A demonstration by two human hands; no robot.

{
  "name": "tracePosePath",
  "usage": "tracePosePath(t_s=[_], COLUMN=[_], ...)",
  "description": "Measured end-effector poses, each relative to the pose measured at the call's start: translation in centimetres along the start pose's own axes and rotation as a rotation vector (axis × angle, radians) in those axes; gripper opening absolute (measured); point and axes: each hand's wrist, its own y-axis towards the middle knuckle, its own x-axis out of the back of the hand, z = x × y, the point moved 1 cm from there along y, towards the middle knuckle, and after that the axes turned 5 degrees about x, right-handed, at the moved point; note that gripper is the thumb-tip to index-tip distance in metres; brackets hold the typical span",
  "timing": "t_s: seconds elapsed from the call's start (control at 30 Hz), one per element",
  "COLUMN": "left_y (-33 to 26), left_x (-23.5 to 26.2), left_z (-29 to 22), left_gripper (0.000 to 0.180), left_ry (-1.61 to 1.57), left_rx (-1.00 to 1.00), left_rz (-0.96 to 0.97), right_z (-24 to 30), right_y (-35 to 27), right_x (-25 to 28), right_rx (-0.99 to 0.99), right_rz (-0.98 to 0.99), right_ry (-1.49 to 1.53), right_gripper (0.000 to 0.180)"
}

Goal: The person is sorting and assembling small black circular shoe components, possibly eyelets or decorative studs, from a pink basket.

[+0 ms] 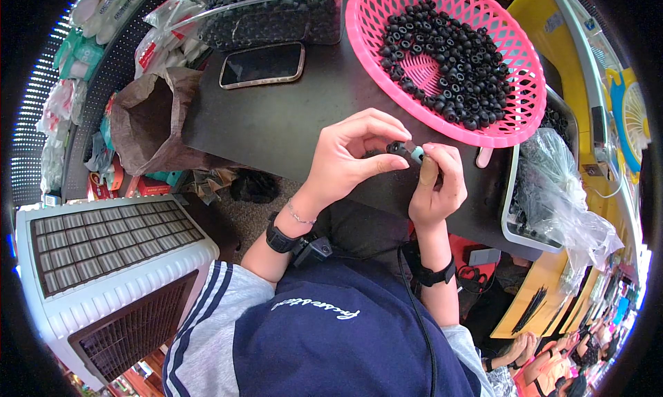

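Both my hands meet above the dark table, close to the near edge of a pink basket [359, 34]. Thumb and fingers of my left hand [345, 148] pinch a small round black part [396, 148]. Against that part, my right hand [440, 186] grips a small tool with a pale teal section [417, 155] and a short flat dark tip; the fingers hide the rest of it. Many similar black round parts [476, 72] lie heaped in the basket, around a bare patch of its pink bottom.
Left of the basket are a phone [262, 65] and a clear bin [331, 17] of black parts. A white-rimmed tray [510, 210] with a plastic bag [552, 183] stands right. An open brown bag [148, 121] and an air cooler [110, 266] flank the left. Other people's hands [518, 349] show lower right.
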Motion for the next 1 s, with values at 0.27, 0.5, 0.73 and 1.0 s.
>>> tracePosePath(t_s=[0.27,0.5,0.73,1.0], left_y=[-0.08,-0.07,-0.16,-0.27], left_x=[0.35,0.56,0.61,0.41], left_z=[-0.26,-0.47,-0.68,-0.17], left_gripper=[0.03,0.026,0.025,0.024], left_ry=[0.059,0.073,0.1,0.126], left_rx=[0.016,0.017,0.03,-0.015], left_rz=[0.022,0.023,0.004,-0.022], right_z=[0.07,0.06,0.29,0.15], right_y=[0.1,0.27,0.49,0.33], right_x=[-0.02,-0.13,-0.07,-0.05], right_rx=[-0.017,0.008,0.007,0.005], right_rz=[0.015,0.019,0.036,0.027], right_ry=[-0.008,-0.027,-0.028,-0.02], right_gripper=[0.015,0.014,0.015,0.015])
